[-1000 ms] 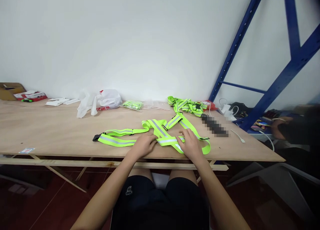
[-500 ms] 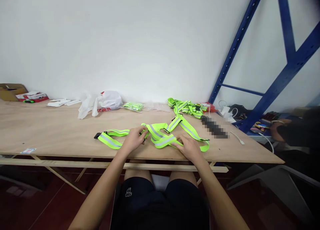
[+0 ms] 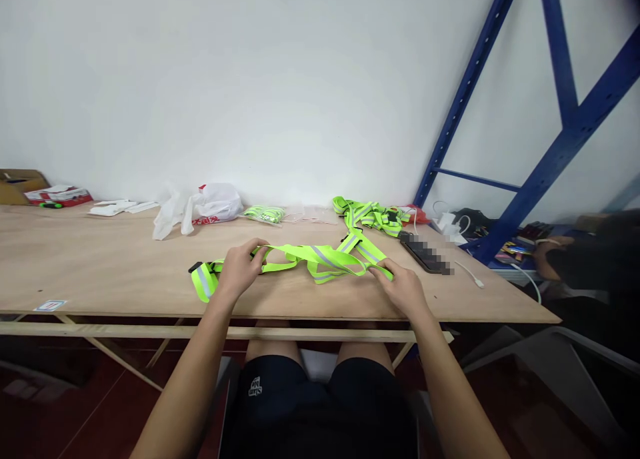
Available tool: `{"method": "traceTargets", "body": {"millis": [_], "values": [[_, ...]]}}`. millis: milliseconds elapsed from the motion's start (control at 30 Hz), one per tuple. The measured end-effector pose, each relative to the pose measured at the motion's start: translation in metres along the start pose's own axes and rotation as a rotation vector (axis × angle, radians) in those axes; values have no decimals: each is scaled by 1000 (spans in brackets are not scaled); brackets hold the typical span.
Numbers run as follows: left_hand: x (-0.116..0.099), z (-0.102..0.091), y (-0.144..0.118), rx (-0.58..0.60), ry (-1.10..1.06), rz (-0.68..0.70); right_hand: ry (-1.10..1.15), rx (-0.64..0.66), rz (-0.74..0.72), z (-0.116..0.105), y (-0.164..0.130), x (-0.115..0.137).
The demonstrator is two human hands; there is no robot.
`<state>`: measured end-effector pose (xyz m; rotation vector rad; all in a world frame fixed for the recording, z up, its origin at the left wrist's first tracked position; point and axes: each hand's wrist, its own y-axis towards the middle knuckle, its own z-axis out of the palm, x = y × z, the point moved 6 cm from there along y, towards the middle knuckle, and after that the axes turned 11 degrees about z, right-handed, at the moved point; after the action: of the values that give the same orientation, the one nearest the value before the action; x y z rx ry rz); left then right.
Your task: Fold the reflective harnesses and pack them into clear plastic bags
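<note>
Between my two hands a neon-yellow reflective strap harness [image 3: 325, 254] with a silver stripe is pulled out sideways, its bands twisted. My left hand [image 3: 241, 267] pinches the band on the left side. A loop with a black buckle [image 3: 195, 267] lies on the table beyond that hand. On the right, my right hand [image 3: 400, 284] grips another part of the band between thumb and fingers. Behind the held stretch, a joined section of strap [image 3: 353, 240] with black sliders lies on the table, close to a heap of similar reflective straps [image 3: 370, 214].
On the wooden table [image 3: 125, 266] stand a white plastic bag [image 3: 217, 202], a packed strap bundle [image 3: 264, 214] and a red-white box [image 3: 59, 196]. A phone-like dark object [image 3: 425, 254] and a white cable [image 3: 470, 274] lie right. A blue rack [image 3: 530, 179] rises there; another person's arm [image 3: 547, 256] shows beyond.
My hands have moved apart, the left leftward and the right rightward, stretching the strap between them. The band has lifted and flattened, and the left loop has been drawn in.
</note>
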<state>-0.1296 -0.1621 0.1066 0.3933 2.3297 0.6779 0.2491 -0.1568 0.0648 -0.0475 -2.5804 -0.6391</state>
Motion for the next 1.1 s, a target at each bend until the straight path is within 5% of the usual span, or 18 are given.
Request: {"method": "traceTargets", "body": {"millis": [300,633,933,1100], "values": [[10,-32,-3,-119,48,-50,4,-3,38,-11,2,-5],[5,10,-2,295,213,29,-46,60,-97,4,-1,0],[-22,33,-8,356,-45,74,332,-120,-390,0,-39,83],[-42,52,-16,457,-174,125,225,-27,-520,21,-69,123]]}}
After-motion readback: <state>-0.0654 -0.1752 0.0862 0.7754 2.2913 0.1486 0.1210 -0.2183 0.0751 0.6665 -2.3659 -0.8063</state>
